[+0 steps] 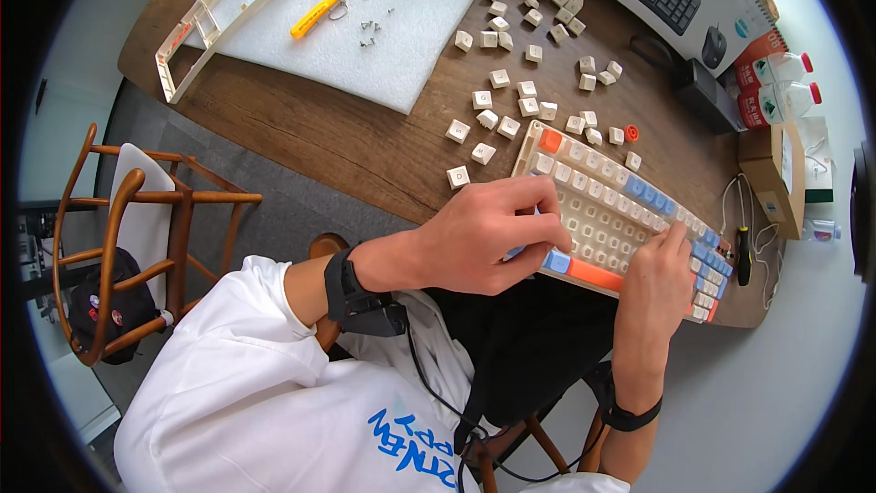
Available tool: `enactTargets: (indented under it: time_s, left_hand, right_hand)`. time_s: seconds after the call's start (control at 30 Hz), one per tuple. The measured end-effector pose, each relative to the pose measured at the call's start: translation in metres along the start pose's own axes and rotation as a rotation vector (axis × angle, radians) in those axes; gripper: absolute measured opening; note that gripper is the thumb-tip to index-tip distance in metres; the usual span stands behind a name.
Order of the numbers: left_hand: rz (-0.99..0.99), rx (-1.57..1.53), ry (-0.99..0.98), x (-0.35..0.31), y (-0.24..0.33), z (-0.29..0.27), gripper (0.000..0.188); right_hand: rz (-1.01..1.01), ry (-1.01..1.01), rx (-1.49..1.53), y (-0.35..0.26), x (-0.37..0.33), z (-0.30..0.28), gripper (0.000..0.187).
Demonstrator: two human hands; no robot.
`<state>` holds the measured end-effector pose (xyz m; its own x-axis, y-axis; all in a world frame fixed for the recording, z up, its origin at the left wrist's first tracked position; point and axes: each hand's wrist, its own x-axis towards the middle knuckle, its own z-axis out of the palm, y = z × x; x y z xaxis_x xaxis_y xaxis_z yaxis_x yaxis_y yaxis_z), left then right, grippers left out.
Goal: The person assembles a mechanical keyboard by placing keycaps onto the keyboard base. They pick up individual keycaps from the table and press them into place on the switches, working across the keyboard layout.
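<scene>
Cream-orange-blue plastic keyboard (602, 225) slants far-left to near-right | your left hand (500, 233) curled at its left end, your right hand (659, 272) bent over its right half | grasps: can't tell

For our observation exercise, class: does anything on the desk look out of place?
Yes: white keycaps lie scattered over the desk instead of seated on the colourful keyboard, whose middle rows show uncapped positions.

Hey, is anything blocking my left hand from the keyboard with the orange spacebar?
Nothing visible: your left hand is over the left part of the keyboard, and the loose keycaps lie beyond both.
</scene>
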<state>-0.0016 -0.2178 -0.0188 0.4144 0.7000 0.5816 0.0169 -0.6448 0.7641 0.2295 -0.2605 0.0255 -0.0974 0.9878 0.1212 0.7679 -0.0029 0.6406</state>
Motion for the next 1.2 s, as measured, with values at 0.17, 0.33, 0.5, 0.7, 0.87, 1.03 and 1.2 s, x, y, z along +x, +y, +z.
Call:
enactTargets:
  time_s: [0.17,0.33,0.5,0.7,0.87,1.03,1.2]
  left_hand:
    - [0.013,0.013,-0.015,-0.0008,0.0020,-0.0015,0.025]
    - [0.034,0.058,-0.031,-0.0014,0.0040,-0.0026,0.020]
    - [0.046,0.061,-0.046,-0.0038,0.0040,-0.0033,0.021]
    - [0.066,0.069,-0.052,-0.0047,0.0036,-0.0041,0.022]
    - [0.067,0.047,-0.041,-0.0043,0.0015,-0.0029,0.024]
    - [0.050,0.067,-0.055,-0.0031,0.0030,-0.0044,0.025]
    - [0.034,0.053,-0.055,-0.0025,0.0037,-0.0047,0.025]
  right_hand:
    - [0.008,-0.017,-0.013,-0.0017,0.0016,-0.0024,0.008]
    - [0.014,-0.047,-0.026,-0.0031,0.0031,-0.0040,0.007]
    - [0.027,-0.060,-0.031,-0.0036,0.0036,-0.0030,0.008]
    - [0.027,-0.054,-0.049,-0.0059,0.0048,-0.0033,0.008]
    - [0.040,-0.049,-0.062,-0.0085,0.0054,-0.0027,0.005]
    - [0.045,-0.051,-0.079,-0.0096,0.0054,-0.0048,0.002]
    - [0.049,-0.032,-0.067,-0.0097,0.0056,-0.0053,0.002]
